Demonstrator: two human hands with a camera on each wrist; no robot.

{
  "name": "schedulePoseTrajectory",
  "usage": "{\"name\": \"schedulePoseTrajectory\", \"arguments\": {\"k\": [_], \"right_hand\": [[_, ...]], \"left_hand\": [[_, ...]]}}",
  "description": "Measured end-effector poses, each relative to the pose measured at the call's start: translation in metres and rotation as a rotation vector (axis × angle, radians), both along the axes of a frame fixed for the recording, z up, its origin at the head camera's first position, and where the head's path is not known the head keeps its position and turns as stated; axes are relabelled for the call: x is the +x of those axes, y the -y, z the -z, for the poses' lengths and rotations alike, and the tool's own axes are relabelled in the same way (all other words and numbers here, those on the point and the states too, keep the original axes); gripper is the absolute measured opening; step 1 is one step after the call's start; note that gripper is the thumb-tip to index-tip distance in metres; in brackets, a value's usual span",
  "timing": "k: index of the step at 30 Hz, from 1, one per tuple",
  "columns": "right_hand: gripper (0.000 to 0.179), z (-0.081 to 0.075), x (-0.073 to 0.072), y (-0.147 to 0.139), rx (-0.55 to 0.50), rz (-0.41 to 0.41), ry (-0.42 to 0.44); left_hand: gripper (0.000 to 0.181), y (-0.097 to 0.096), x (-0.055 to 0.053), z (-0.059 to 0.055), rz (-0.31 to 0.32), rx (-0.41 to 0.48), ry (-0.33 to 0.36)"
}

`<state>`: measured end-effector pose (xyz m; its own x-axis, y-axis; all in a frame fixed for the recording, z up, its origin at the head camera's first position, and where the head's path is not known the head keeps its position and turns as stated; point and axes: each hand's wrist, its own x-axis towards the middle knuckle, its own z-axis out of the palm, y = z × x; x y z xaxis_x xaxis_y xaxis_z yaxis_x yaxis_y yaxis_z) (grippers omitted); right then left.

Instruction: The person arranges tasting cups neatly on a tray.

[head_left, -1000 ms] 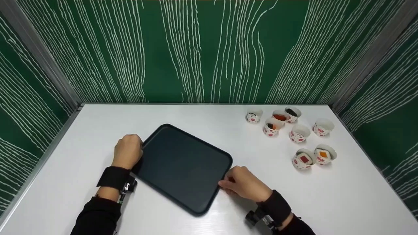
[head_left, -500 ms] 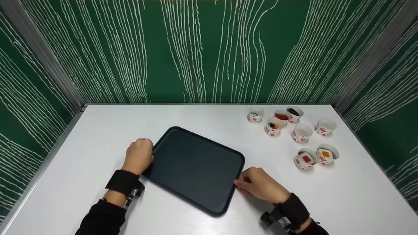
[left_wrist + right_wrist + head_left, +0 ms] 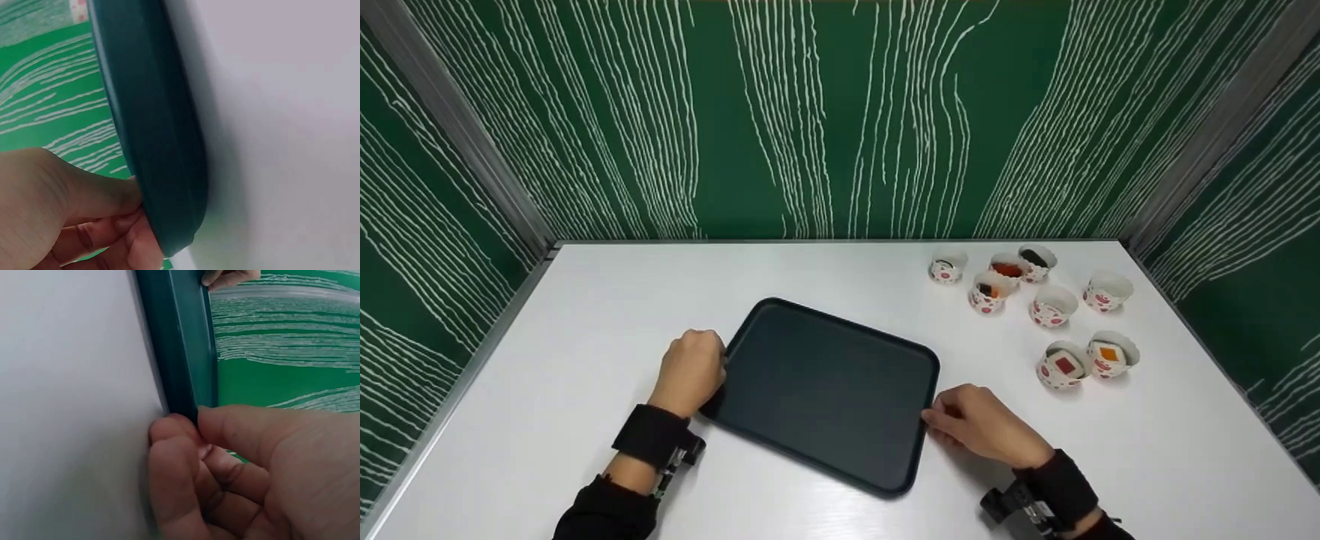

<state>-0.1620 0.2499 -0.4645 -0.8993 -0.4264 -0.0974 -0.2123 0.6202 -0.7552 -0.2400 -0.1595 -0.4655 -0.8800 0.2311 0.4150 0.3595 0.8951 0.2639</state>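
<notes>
A white surface spreads beneath a dark tray, angled near the middle. The left hand pinches the tray's left edge; the right hand pinches its right edge. Eight patterned paper cups stand to the right. The nearest two hold white blocks, one marked red, one orange. Farther back, one cup holds something red, another something black, another black and orange pieces.
</notes>
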Motion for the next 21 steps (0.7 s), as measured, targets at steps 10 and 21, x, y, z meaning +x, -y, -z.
{"name": "schedulePoseTrajectory", "arguments": {"k": [10,21], "right_hand": [[0.033,0.005,-0.006,-0.017,0.013,0.087,0.006],[0.032,0.005,-0.012,-0.03,0.06,0.12,0.008]], "left_hand": [[0.015,-0.011,0.011,0.0,0.009,0.054,0.021],[0.014,-0.02,0.024,0.001,0.007,0.08,0.042]]}}
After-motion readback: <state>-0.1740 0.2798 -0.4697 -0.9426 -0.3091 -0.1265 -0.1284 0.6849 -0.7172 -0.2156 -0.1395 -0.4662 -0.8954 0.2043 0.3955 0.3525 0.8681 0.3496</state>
